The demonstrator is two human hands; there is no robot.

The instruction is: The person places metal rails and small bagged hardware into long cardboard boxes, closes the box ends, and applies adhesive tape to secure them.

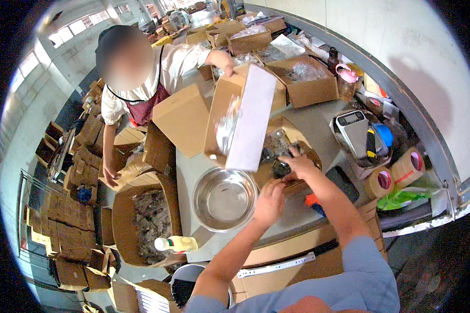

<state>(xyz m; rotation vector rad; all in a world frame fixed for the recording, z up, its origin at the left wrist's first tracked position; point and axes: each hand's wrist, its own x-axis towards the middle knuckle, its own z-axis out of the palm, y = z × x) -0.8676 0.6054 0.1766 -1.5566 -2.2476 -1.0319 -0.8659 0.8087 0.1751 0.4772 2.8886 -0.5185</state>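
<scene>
Beneath the right hand (299, 166) and beside the left hand (269, 202), one open cardboard box (293, 130) of small dark pieces (270, 151).

On the worktop (308, 115), the right hand has its fingers loosely spread over the pieces; the left hand, fingers bent, is at the box's near edge; whether either grips a piece I cannot tell. Just left of the left hand is one steel bowl (222, 201); farther left, one carton (121, 219) of dark contents and one white-capped bottle (185, 244). Right of the right hand are one scale (351, 133) and at least two tape rolls (379, 181). Beyond both hands, one co-worker (167, 68) holds one white-sided box (253, 115).
</scene>
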